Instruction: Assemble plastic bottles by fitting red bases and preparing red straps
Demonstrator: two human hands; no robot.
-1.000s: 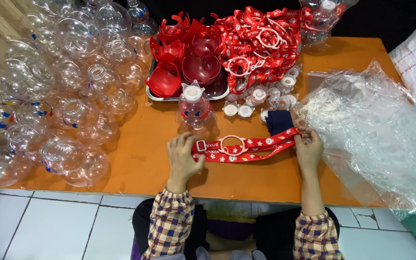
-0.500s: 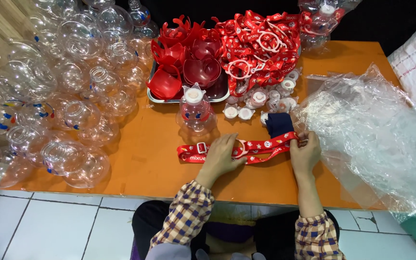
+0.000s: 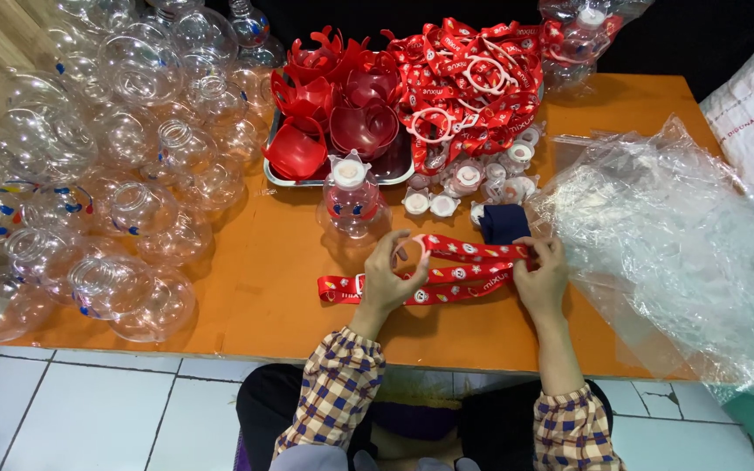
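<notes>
The left hand (image 3: 392,277) is now pinching the white plastic ring (image 3: 412,247) of the red printed fabric strap (image 3: 464,272) — moved in from the strap's left end. The right hand (image 3: 541,277) is gripping the other end, both closed on it, near the orange table's (image 3: 281,288) front edge — the strap is being gathered.

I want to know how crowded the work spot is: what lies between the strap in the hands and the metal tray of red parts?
In the head view, a clear bottle with a white cap stands between the red strap and the metal tray, on the orange table.
</notes>
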